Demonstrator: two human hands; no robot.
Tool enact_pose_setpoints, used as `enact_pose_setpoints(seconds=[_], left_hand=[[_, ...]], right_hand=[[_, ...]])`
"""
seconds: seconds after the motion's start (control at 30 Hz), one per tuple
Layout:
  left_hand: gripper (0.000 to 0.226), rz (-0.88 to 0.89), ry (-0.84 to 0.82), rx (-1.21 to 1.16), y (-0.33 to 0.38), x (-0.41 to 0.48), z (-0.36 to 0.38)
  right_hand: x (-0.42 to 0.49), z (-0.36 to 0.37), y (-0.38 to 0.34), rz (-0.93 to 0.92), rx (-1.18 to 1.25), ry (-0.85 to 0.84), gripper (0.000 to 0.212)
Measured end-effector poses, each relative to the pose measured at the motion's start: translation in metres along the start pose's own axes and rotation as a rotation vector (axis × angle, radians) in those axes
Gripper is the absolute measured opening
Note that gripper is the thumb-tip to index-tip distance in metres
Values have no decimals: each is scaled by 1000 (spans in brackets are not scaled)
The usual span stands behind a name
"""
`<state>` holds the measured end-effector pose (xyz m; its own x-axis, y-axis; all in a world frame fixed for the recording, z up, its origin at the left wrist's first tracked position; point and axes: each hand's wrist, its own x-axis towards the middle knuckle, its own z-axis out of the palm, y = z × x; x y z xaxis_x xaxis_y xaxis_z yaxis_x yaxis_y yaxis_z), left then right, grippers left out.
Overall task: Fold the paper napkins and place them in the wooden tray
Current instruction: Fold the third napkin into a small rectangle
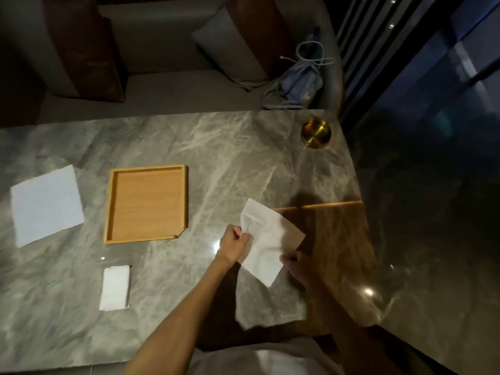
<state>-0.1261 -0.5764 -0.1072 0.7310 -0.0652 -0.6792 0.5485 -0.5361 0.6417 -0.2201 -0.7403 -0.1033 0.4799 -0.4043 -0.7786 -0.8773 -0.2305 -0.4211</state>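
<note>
A crumpled white paper napkin (pixel 263 239) is held just above the marble table, right of centre. My left hand (pixel 235 243) pinches its left edge and my right hand (pixel 295 262) grips its lower right edge. The square wooden tray (pixel 112 207) lies to the left with nothing in it. A small folded napkin (pixel 115 287) lies in front of the tray. A flat unfolded napkin (pixel 46 203) lies at the far left.
The grey marble table (pixel 216 158) ends at the right, where a dark glossy floor begins. A brass round dish (pixel 316 132) stands at the far right corner. Beyond the table is a sofa with cushions (pixel 232 50) and a bag with cables (pixel 300 82).
</note>
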Motion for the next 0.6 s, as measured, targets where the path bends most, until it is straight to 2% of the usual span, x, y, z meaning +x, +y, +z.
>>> enact_pose_setpoints(seconds=[0.07,0.13,0.17,0.23,0.33,0.4,0.47,0.5,0.57,0.6], left_hand=[[24,122,-87,-123,17,-11,-43],[21,273,-106,-148,39,-26,-93],[15,331,-99,-168,51,-36,-119],[7,386,-121,-230,69,-60,-170],[10,413,-174,-343,84,-98,-236],[7,431,-149,-402,86,-119,-275],[4,425,-116,-491,81,-136,-310],[6,422,-104,-591,76,-141,-327],[4,394,-121,-933,64,-146,-356],[17,386,-142,-1053,57,-148,-368]], right_hand=[[1,2,-14,-147,-117,111,27],[0,2,-42,-381,-58,164,33],[-3,3,-62,-498,-1,100,47],[-18,8,-110,-592,120,-145,77],[-55,24,-176,-692,225,-526,90],[-84,37,-214,-708,297,-726,85],[-112,54,-244,-714,435,-797,70],[-128,62,-256,-723,488,-780,61],[-155,77,-273,-764,530,-639,42],[-167,82,-280,-793,539,-539,34]])
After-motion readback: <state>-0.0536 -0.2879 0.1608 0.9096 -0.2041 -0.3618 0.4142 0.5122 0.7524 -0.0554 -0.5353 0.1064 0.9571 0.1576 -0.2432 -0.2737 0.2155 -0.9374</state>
